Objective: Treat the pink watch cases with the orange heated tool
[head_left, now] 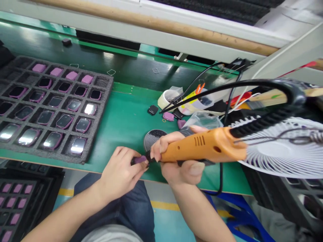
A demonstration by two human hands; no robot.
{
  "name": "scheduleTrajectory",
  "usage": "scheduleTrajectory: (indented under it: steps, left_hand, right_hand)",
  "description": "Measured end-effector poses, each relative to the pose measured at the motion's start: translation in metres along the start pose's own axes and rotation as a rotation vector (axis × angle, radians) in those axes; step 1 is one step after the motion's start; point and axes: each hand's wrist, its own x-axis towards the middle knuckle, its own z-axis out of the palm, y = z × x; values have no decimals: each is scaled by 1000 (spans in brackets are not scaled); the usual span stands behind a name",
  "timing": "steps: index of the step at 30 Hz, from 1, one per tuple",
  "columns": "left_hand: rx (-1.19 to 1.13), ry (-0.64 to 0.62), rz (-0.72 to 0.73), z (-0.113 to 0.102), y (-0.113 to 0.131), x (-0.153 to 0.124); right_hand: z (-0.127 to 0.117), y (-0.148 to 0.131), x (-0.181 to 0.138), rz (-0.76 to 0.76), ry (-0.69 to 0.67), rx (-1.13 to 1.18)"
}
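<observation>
My left hand pinches a small purple casing with a dark end, likely a smartwatch part. My right hand grips an orange corded power tool, probably an electric screwdriver. Its front end meets the dark end of the casing, and my fingers hide the tip. To the left stands a grey foam tray holding rows of pink-rimmed watch bodies and a row of pink casings.
A green mat covers the bench. A round mesh disc lies behind my hands. Tape and a cup with orange-handled scissors stand beyond. A white fan is at right, and a black tray is lower left.
</observation>
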Motion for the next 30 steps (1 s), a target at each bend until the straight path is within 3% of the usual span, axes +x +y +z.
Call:
scheduleTrajectory:
  steps: [2,6,10,22,30]
  left_hand:
    - [6,-14,-8,-2,0,0]
    - [-21,-114,12,-7,0,-1]
    - [-34,-158,14,-6,1,-2]
    - [-108,-197,-15,-13,0,0]
    - [-16,-97,44,-6,0,-2]
  right_hand:
    - [-4,-4,5,-90,24,16]
    - [-11,-1,17,-235,210,-22]
    - [-10,12,22,-248,310,-52]
    - [-11,14,16,-188,269,-93]
    - [-7,-9,13,-160,219,-11]
